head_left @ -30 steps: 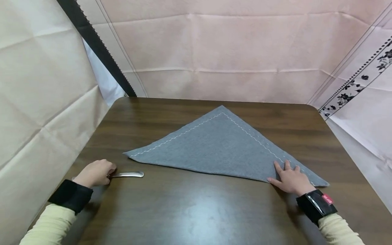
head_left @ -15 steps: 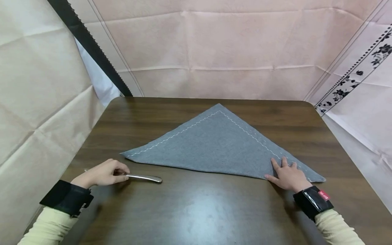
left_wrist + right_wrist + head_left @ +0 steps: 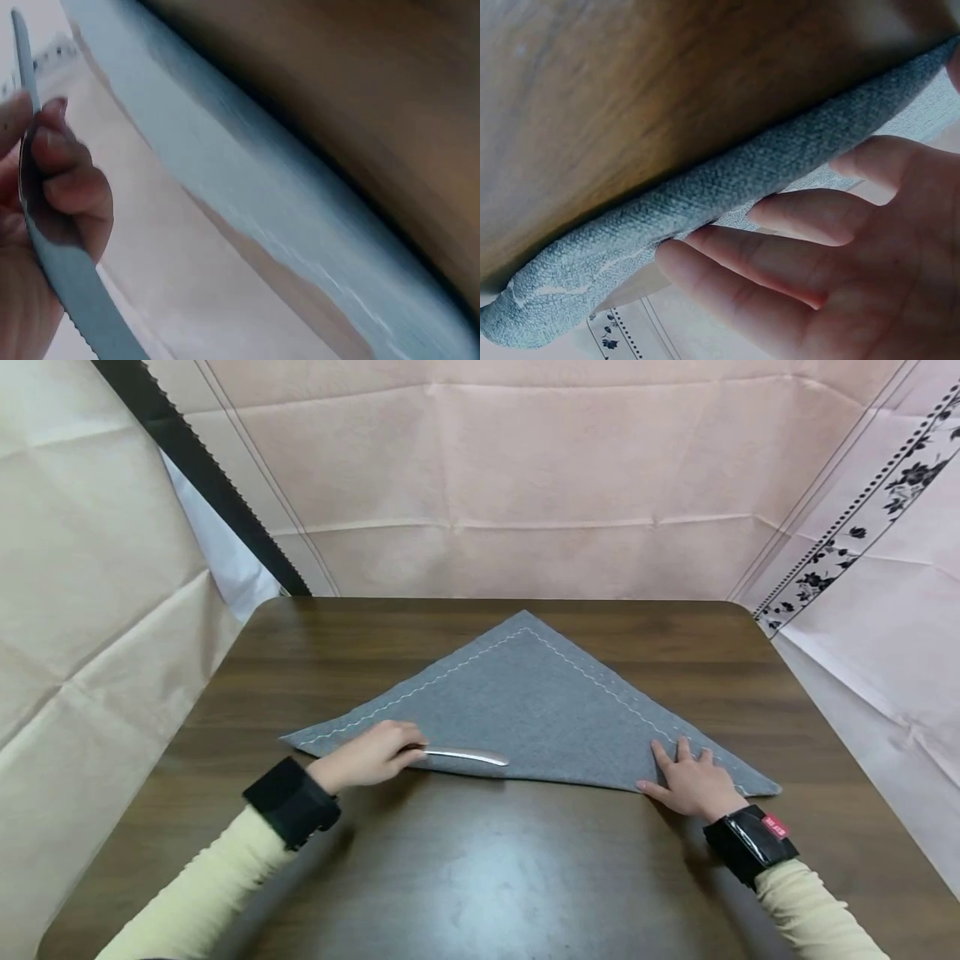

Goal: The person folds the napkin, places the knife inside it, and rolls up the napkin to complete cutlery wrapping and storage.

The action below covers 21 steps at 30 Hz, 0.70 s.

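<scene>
A grey-blue cloth napkin (image 3: 525,710) lies folded into a triangle, its point toward the far edge and white wavy stitching along two sides. My left hand (image 3: 371,754) pinches a metal table knife (image 3: 465,755) over the napkin's near left part. The knife's smooth handle points right; its serrated blade shows in the left wrist view, running down past the palm. With fingers spread, my right hand (image 3: 693,781) rests on the napkin's right corner. In the right wrist view, those fingers (image 3: 780,255) lie along the thick folded edge.
The brown wooden table (image 3: 450,877) has rounded far corners. Behind it hangs a creased pale pink sheet (image 3: 525,460), with a cream sheet (image 3: 90,568) on the left and a white one with a floral band (image 3: 825,572) on the right.
My left hand has carried the knife rightward and away from me, from the table left of the napkin to over its near edge. The right hand stays on the napkin.
</scene>
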Tool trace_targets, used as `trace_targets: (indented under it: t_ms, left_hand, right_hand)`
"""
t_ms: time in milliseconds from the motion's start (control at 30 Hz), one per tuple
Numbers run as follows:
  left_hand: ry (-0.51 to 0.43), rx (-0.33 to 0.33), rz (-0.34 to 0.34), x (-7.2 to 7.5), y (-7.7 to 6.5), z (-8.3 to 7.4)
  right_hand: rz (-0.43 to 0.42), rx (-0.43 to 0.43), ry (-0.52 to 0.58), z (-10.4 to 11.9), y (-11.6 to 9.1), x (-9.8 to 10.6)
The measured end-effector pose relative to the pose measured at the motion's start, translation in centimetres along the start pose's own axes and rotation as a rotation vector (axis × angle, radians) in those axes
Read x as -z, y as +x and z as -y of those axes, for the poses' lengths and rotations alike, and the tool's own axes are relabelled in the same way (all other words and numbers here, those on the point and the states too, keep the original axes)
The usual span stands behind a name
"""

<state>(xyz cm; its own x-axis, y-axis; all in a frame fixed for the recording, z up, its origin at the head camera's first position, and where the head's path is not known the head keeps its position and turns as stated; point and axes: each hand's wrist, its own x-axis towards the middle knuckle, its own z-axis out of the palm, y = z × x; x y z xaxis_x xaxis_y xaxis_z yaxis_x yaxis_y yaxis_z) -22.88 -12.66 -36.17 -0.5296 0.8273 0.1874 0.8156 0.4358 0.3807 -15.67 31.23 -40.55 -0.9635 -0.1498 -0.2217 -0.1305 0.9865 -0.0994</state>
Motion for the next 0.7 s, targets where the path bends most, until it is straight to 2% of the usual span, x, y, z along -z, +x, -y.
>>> trace_targets:
  t_ms: [100,233,467,700]
  left_hand:
    - [-0.007,0.008,0.019,-1.1,2.2,-0.7]
    - [0.002,0.039,0.038,-2.6,4.3,-1.3]
    - [0.089,0.046,0.070,-4.8,7.0,-2.2]
    - [0.172,0.039,0.100,-6.8,9.0,-3.1]
  right_hand:
    - [0.004,-0.006,-0.002,0.1,0.0,0.0]
    - [0.004,-0.011,-0.005,0.2,-0.1,0.3]
    - [0.008,-0.020,-0.010,0.4,-0.2,0.4]
    - [0.013,-0.025,-0.019,0.3,-0.1,0.3]
